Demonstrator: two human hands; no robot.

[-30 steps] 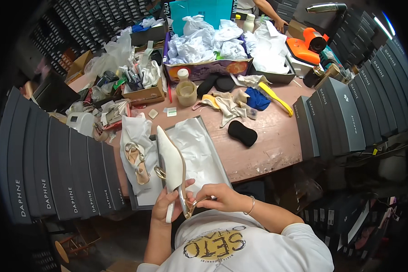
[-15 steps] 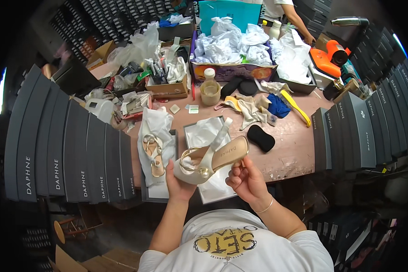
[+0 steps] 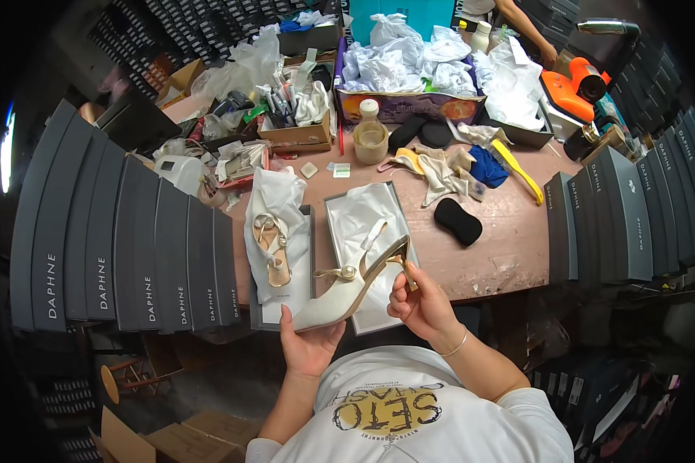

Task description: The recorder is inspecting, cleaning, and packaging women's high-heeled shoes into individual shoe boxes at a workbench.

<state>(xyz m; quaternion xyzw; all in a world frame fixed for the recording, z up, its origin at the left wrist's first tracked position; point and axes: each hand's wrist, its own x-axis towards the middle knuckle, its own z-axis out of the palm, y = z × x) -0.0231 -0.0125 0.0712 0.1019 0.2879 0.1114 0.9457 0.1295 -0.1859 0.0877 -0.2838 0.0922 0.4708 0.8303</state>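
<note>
A white slingback shoe (image 3: pixel 330 304) with a gold heel and a pearl ornament is held side-on above the near edge of the table. My left hand (image 3: pixel 309 351) cradles its pointed toe from below, thumb upright beside it. The slim heel is pinched between the thumb and fingers of my right hand (image 3: pixel 428 310). A matching shoe (image 3: pixel 272 251) lies on white tissue paper (image 3: pixel 279 191) over an open grey box (image 3: pixel 304 262) to the left. Behind the held shoe is a second grey tray-like box part (image 3: pixel 337 231), lined with white paper.
Upright grey shoeboxes (image 3: pixel 135 247) line the left side, and more shoeboxes (image 3: pixel 625 208) the right. A black sponge (image 3: pixel 458 222), a yellow-handled brush (image 3: pixel 517 171), cloths and a bottle (image 3: pixel 371 135) lie farther back. A purple carton (image 3: pixel 409 106) holds crumpled paper. Another person's arm (image 3: pixel 527 29) shows beyond.
The shoe has turned from showing its insole and straps to a side view with the heel visible. Both hands still hold it. The view has shifted slightly.
</note>
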